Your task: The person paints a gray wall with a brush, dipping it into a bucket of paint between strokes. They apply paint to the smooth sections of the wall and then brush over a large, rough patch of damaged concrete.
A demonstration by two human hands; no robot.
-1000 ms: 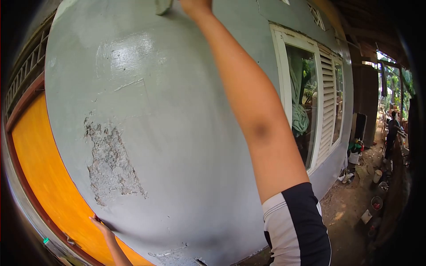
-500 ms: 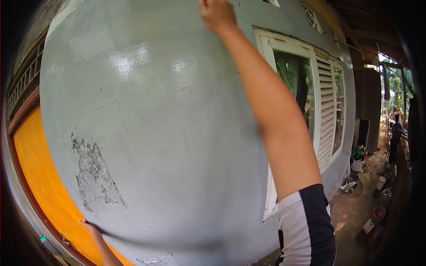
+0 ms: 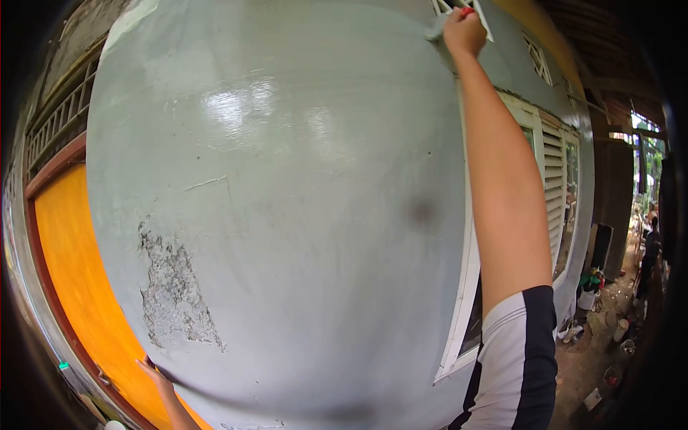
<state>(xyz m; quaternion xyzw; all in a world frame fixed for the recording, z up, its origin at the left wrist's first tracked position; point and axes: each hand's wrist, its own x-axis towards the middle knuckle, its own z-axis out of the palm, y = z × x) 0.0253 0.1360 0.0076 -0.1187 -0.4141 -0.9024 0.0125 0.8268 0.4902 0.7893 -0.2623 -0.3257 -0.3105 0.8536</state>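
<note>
High up on the grey-green wall (image 3: pixel 301 186), my right hand (image 3: pixel 464 30) is closed round a red handle (image 3: pixel 467 11), of which only the end shows. Beside the hand, a greyish piece (image 3: pixel 434 30) lies close against the wall by the lattice vent. Down at the lower left, my left hand (image 3: pixel 152 373) touches the wall edge next to the orange door, its fingers spread and nothing seen in it. A rough patch of peeled plaster (image 3: pixel 175 294) is above and to the right of that hand.
An orange door (image 3: pixel 72 251) with a dark red frame stands at the left. White window frames with louvres (image 3: pixel 553 172) are on the right. Beyond them, buckets and other items lie on the ground (image 3: pixel 584 365), and a person (image 3: pixel 651 251) is far back.
My right hand has moved right along the upper wall toward the vent, and more of it shows. The view has shifted, so the wall and door sit farther right. My left hand stays at the wall edge.
</note>
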